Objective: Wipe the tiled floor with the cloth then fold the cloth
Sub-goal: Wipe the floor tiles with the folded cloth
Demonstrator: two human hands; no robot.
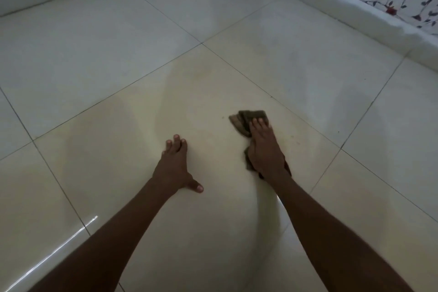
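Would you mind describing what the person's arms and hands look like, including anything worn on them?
Both forearms are bare, with no sleeves in view. The left hand and the right hand are bare too: no gloves, rings, watch or bracelets show. The fingernails are short and unpainted, as far as the dim picture lets me tell.

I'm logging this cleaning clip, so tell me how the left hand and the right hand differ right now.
The left hand lies bare and flat on the floor with its thumb spread out; the right hand presses down on the brown cloth. The right hand reaches a little farther forward than the left. Both are palm down on the same tile.
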